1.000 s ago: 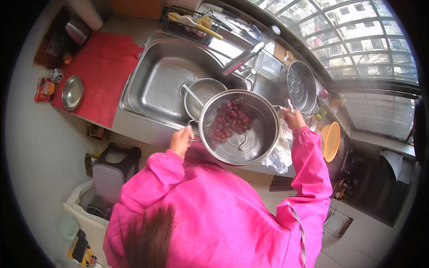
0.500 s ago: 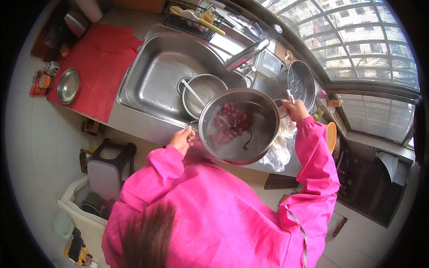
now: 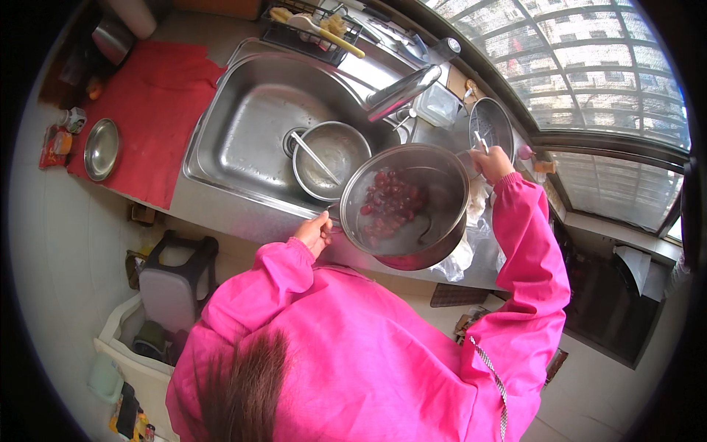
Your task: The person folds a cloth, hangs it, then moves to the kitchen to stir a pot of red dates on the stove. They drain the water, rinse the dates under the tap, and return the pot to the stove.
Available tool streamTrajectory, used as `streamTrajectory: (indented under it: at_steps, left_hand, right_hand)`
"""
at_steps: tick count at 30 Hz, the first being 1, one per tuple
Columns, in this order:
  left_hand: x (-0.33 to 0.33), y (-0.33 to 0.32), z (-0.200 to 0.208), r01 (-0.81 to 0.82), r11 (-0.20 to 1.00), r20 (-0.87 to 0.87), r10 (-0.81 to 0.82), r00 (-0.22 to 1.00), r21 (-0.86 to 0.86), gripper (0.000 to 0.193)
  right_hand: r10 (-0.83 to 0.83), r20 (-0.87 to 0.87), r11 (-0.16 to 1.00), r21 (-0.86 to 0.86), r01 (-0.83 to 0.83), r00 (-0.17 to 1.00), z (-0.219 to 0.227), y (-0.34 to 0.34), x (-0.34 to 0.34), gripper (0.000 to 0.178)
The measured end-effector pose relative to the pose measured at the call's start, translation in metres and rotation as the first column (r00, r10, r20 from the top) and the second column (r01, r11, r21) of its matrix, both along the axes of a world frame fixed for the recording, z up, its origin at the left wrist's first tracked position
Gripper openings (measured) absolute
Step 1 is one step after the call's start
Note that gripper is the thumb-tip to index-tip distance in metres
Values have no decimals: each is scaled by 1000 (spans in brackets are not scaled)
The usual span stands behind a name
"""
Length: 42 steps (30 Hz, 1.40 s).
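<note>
A large steel pot (image 3: 431, 258) hangs in front of the sink's right end, gripped at both sides. My left hand (image 3: 315, 233) is closed on its left handle, my right hand (image 3: 492, 162) on its right one. A small whitish piece (image 3: 480, 140) sticks up by my right fingers; I cannot tell what it is. Inside the pot, dark red round fruits (image 3: 390, 202) lie bunched in cloudy liquid, with a dark curved thing beside them. The pot leans slightly toward the sink. Just left of it, a metal bowl (image 3: 353, 134) with a pale-handled utensil (image 3: 315, 157) stands in the sink.
The steel sink (image 3: 193, 158) has a faucet (image 3: 405, 92) reaching over its right end. A red mat (image 3: 158, 96) with a metal plate (image 3: 101, 149) lies left. A strainer pan (image 3: 492, 121), a clear container (image 3: 436, 104) and plastic bags (image 3: 453, 264) sit right. A grey stool (image 3: 168, 295) stands below.
The pot has moved a little to the right relative to my view, both hands still on its handles. It now tips more toward the sink, and the fruits have shifted in the liquid.
</note>
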<state>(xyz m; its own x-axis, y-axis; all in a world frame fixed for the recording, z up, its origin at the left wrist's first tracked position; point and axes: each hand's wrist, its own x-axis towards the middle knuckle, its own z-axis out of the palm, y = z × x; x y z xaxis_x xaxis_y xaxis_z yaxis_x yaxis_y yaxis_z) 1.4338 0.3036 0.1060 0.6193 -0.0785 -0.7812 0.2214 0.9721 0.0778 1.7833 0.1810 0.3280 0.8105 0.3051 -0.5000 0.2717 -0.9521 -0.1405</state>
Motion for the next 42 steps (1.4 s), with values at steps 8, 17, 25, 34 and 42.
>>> streamTrajectory:
  at_steps: [8,17,25,34,42]
  left_hand:
    - [9,-16,-12,38,995,19,-37,999,-88,29]
    - [14,-14,-11,10,998,45,-7,999,-58,28]
    - [15,-12,-8,15,997,53,-11,999,-73,26]
    - [17,-18,-5,34,994,24,-32,999,-104,28]
    - [19,-25,-7,45,994,48,-40,998,-99,31]
  right_hand:
    - [113,84,989,-106,-103,990,9,35,11,35]
    - [127,79,985,-126,-116,989,13,48,15,36]
    - [134,101,984,-134,-120,986,12,51,16,36]
    - [191,146,979,-96,-178,971,14,51,17,42]
    - [158,106,977,-162,-139,982,24,57,12,34]
